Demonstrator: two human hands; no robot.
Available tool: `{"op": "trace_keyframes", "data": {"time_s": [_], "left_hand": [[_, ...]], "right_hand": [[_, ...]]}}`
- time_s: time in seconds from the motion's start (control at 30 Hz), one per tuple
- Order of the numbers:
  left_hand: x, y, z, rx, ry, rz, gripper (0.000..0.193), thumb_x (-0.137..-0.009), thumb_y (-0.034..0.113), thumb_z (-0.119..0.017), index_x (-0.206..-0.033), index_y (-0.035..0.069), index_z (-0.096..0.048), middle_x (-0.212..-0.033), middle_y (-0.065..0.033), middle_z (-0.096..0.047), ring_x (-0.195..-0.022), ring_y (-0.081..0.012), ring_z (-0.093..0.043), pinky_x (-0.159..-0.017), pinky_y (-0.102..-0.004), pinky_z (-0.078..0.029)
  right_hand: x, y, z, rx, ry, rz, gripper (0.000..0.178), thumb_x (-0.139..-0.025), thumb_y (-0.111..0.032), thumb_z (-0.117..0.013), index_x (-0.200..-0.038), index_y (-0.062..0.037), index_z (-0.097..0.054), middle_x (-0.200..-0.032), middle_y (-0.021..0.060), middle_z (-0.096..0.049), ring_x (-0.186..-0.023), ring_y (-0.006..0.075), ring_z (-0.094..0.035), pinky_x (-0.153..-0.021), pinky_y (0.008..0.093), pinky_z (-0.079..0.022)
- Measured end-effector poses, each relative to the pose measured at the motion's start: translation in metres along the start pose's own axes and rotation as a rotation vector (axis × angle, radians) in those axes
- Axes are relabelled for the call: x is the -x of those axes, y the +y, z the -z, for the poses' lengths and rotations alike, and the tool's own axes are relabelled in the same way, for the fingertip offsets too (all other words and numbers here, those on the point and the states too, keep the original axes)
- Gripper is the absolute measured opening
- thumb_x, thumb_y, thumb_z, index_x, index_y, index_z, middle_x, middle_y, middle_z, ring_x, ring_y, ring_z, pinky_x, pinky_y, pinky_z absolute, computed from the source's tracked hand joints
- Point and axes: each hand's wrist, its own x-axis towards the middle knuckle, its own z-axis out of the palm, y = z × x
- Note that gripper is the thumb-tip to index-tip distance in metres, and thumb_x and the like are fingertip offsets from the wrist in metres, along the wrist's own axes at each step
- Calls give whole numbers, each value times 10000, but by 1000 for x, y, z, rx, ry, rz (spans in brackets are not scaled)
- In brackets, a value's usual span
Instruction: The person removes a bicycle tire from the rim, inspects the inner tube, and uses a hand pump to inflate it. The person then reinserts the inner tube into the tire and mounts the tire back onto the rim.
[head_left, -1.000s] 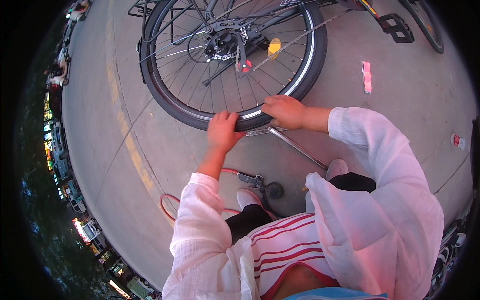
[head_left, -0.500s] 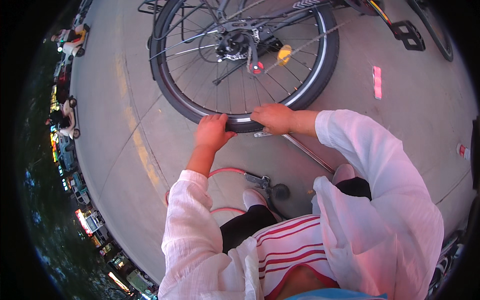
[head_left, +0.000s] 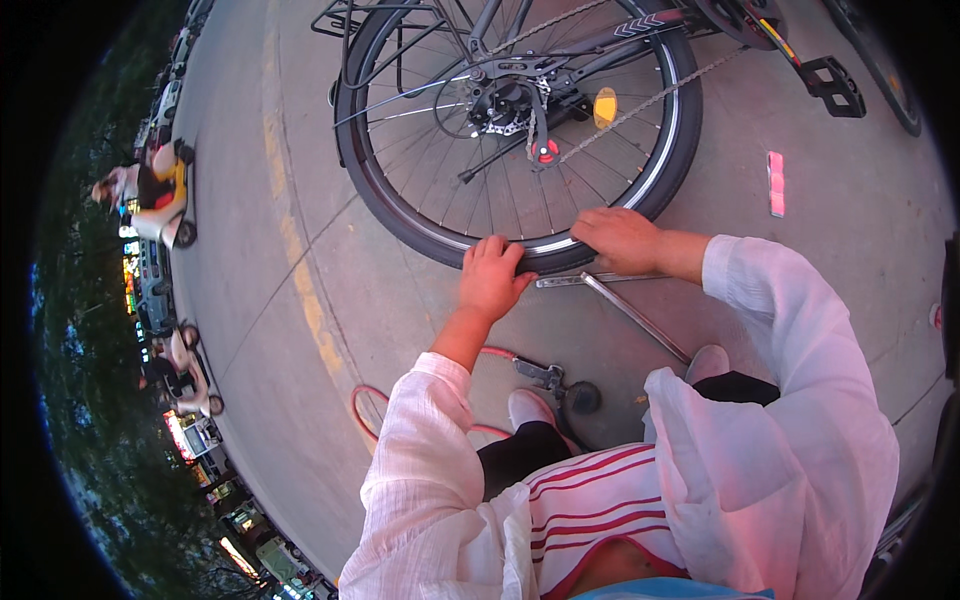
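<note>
A bicycle's rear wheel with a black tyre (head_left: 690, 120) and silver rim is in front of me. My left hand (head_left: 490, 277) is closed over the near edge of the tyre, fingertips at the rim and thumb along the outer side. To its right, my right hand (head_left: 618, 240) also grips the tyre, its fingers curled at the rim and partly hidden. A short stretch of tyre shows between the hands. Just below the right hand lies a metal rod with a crossbar (head_left: 640, 320). The chain (head_left: 655, 103) hangs slack across the wheel.
By my feet lie a red hose (head_left: 365, 405) with a metal fitting (head_left: 540, 374) and a round black part (head_left: 582, 398). A pink strip (head_left: 776, 184) lies on the pavement at right. A pedal (head_left: 832, 87) juts out above it. Scooter riders (head_left: 160, 200) and vehicles are at far left.
Both hands have moved right along the tyre, keeping hold of it. More of the metal crossbar shows. The whole view has shifted, and the scooters at left have changed place.
</note>
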Motion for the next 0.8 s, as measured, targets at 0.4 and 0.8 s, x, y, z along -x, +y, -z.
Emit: {"op": "trace_keyframes", "data": {"time_s": [0.4,0.8], "left_hand": [[-10,3,-1,-193,-183,128,453,-653,272,-836,-1046,143,-650,-1021,-44,-622,-1059,-280,-574,-921,-426,-420],[19,-23,-60,1462,477,1196,778,-848,395,-735,-1424,28,-362,-1308,-169,-511,-1215,-293,-495,-992,-497,-436]], "right_hand": [[-5,-4,1,13,-78,-25,365,-697,-166,-718,-1040,-64,-640,-1044,149,-592,-1025,360,-573,-892,454,-454],[36,42,27,141,300,-175,244,-774,-142,-679,-999,-61,-633,-1026,122,-568,-1026,320,-541,-890,434,-434]]}}
